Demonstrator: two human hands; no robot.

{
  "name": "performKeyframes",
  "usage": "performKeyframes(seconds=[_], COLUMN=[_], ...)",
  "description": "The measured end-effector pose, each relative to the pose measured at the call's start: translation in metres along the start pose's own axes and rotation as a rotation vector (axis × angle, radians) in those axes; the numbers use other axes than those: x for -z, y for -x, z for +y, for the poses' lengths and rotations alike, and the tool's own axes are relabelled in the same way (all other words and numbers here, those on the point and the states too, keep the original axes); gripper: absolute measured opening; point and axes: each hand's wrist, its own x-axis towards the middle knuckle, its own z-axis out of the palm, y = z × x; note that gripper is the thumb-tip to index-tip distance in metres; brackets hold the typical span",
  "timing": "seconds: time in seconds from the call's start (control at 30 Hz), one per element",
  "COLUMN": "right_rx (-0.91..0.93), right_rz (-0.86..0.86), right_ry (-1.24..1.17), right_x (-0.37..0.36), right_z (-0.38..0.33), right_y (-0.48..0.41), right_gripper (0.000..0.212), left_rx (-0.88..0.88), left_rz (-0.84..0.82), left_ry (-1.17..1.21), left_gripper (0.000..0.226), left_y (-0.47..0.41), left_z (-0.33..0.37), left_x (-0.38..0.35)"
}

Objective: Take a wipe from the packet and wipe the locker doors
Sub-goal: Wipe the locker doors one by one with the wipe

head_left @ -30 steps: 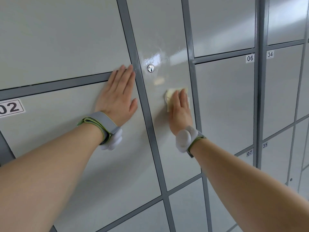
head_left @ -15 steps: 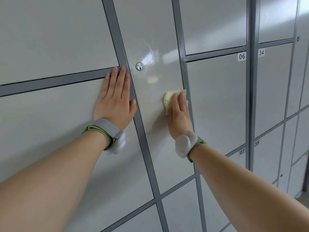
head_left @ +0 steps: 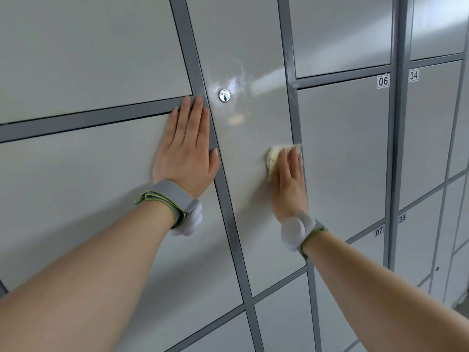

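A wall of pale grey locker doors with darker grey frames fills the view. My right hand (head_left: 289, 184) lies flat with straight fingers on a folded yellowish wipe (head_left: 273, 156) and presses it against the tall middle locker door (head_left: 241, 138), near that door's right edge. A round silver lock (head_left: 224, 95) sits at the door's upper left, and the surface around it shines wet. My left hand (head_left: 186, 148) rests flat and open on the neighbouring door to the left, fingertips on the frame crossing. The wipe packet is not in view.
Locker door 06 (head_left: 342, 148) lies right of the wiped door, with 07 (head_left: 378, 231) below it. A thick vertical post (head_left: 397, 123) separates the column with labels 34 (head_left: 413, 75) and 35 (head_left: 402, 217). Both wrists wear grey bands.
My right hand has slid the wipe down the middle door, farther below the lock and slightly right toward the door's edge. My left hand stays flat on the left door.
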Motion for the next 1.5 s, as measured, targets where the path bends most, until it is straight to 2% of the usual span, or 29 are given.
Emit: performKeyframes(seconds=[0.2, 0.33, 0.47, 0.6, 0.73, 0.97, 1.07, 1.27, 1.5], right_rx=[0.016, -0.004, -0.04, -0.049, 0.029, -0.094, -0.157, -0.088, -0.232], right_rz=[0.047, 0.052, -0.031, -0.015, 0.039, -0.097, -0.138, -0.052, -0.181], right_ry=[-0.072, -0.067, -0.039, -0.059, -0.061, -0.048, -0.08, -0.148, -0.105], right_x=[0.019, 0.004, -0.004, 0.0, 0.006, -0.006, -0.004, 0.001, -0.011], right_z=[-0.022, 0.001, 0.018, 0.0, -0.015, 0.019, 0.008, -0.014, 0.017], right_y=[-0.062, -0.026, 0.023, 0.003, -0.026, 0.049, 0.042, 0.003, 0.078], right_gripper=[0.054, 0.054, 0.056, 0.052, 0.05, 0.057, 0.056, 0.052, 0.061], left_rx=[-0.004, -0.001, -0.004, 0.0, -0.001, -0.01, -0.007, -0.004, -0.023], left_rz=[0.011, 0.023, 0.025, 0.021, 0.032, 0.026, 0.018, -0.006, -0.026], left_ry=[0.014, 0.009, 0.006, 0.006, 0.02, 0.011, 0.012, 0.026, 0.046], left_gripper=[0.066, 0.065, 0.064, 0.065, 0.065, 0.065, 0.065, 0.066, 0.064], left_y=[0.0, 0.001, 0.001, 0.001, 0.001, 0.001, 0.0, 0.0, 0.0], left_z=[0.0, -0.001, 0.0, -0.001, 0.0, -0.001, -0.001, 0.0, -0.002], left_x=[0.0, -0.001, 0.0, 0.0, 0.001, 0.0, 0.0, 0.003, 0.003])
